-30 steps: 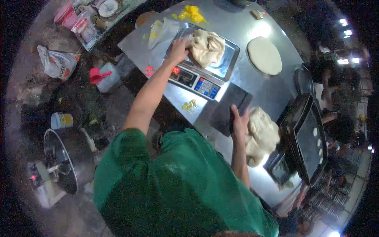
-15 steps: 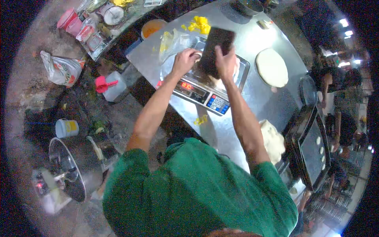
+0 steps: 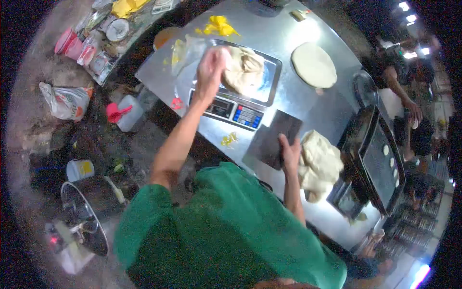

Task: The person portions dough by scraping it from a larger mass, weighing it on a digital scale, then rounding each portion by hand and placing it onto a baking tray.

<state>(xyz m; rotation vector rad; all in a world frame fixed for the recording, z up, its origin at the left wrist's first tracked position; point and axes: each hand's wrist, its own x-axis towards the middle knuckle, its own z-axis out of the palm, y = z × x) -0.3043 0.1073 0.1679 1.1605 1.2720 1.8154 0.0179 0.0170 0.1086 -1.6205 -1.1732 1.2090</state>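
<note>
Dough (image 3: 244, 70) lies in a heap on the steel pan of a digital scale (image 3: 272, 82). At the left edge of that dough is my left hand (image 3: 213, 68), blurred, so its fingers cannot be made out. My right hand (image 3: 289, 151) grips a flat dark rectangular plate (image 3: 278, 137) by its right edge, low over the table just right of the scale's keypad. Close beside this hand, on its right, sits a second lump of dough (image 3: 319, 164).
A round flat dough piece (image 3: 314, 65) lies on the steel table (image 3: 313, 108). Dark trays (image 3: 380, 166) with small dough pieces stand at the right. Yellow scraps (image 3: 219, 26) are behind the scale. Other people (image 3: 404, 94) are at the far right.
The dark plate in my right hand has moved from above the scale to the near right, beside the second lump. The dough on the scale is now uncovered. The red display digits no longer show.
</note>
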